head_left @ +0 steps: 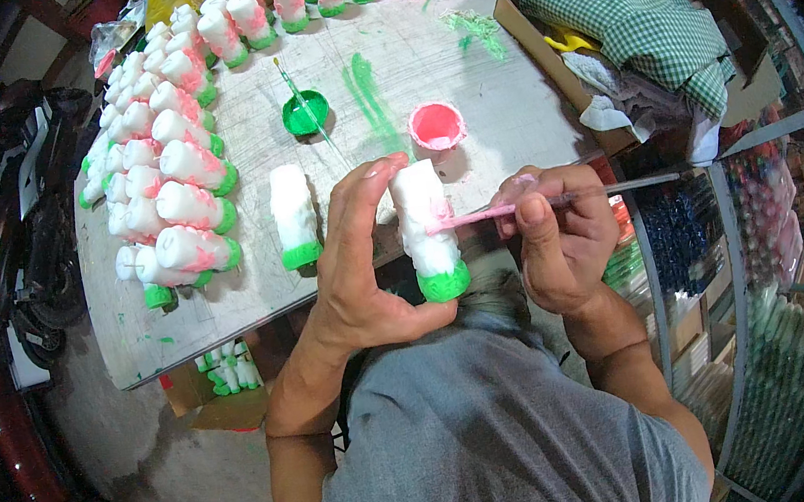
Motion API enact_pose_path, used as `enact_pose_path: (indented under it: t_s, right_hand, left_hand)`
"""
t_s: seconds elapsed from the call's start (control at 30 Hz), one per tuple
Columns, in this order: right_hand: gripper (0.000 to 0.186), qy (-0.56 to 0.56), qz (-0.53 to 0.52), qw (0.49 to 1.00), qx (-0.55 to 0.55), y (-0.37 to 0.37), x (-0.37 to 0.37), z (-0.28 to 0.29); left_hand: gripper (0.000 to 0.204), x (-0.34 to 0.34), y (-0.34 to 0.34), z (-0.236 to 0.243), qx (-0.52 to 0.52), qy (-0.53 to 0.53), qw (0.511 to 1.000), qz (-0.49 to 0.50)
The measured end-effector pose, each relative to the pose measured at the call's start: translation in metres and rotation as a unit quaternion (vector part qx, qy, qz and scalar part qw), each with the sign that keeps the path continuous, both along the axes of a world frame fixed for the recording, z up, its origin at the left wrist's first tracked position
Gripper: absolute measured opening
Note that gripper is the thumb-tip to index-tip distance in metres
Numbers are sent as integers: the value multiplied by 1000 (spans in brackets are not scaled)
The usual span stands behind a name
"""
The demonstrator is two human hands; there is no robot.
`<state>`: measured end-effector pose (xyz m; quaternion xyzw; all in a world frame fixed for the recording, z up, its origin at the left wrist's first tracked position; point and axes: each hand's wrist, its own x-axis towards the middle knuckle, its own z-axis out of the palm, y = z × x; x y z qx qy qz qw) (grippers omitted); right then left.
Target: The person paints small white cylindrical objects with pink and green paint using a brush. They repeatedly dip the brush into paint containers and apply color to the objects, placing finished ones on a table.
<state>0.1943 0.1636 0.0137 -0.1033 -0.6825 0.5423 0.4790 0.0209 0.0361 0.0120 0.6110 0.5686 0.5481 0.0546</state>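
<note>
My left hand (pixel 355 266) grips a white pillar candle (pixel 420 212) with a green base between thumb and fingertips, tilted in front of me. In my right hand (pixel 567 234) is a thin paintbrush (pixel 505 210), its pink-coated end touching the candle's side, where a little pink shows. Just beyond stands a small cup of pink paint (pixel 437 128). Left of my left hand, another white candle (pixel 293 215) with a green base and no pink stands on the table. A green paint dish (pixel 306 112) with a second brush (pixel 295 88) resting across it sits farther back.
Rows of white candles (pixel 186 195) with pink patches and green bases fill the table's left side and far edge. A cardboard box (pixel 548 54) with checked cloth (pixel 631 6) sits at the right. Shelves (pixel 744 244) stand beyond it. Below the table is a box of smaller pieces (pixel 226 397).
</note>
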Motion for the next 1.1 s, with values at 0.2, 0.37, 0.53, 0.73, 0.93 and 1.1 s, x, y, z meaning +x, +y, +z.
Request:
enact_pose_path:
  t_s: [0.2,0.37,0.53,0.73,0.93,1.1]
  right_hand:
    - [14,29,-5,999,-34,-2,1,1]
    - [15,-18,-24,1000,-5,-4,2,4]
    - [14,40,-38,986,154,0,-1,4]
    - [20,7,-14,991,136,-4,10,8]
    - [12,43,3,998,-51,-5,3,-5]
    - [12,43,2,990,-137,-2,3,-3]
  left_hand:
    - [110,0,0,1,6,8,1000,7]
    - [111,1,1,-6,15,-13,1000,11]
    - [113,-2,4,-14,26,-22,999,17]
    - [116,-4,4,-14,29,-35,999,15]
    - [114,-2,6,-9,36,-26,999,14]
    - [112,-4,6,-10,39,-21,999,12]
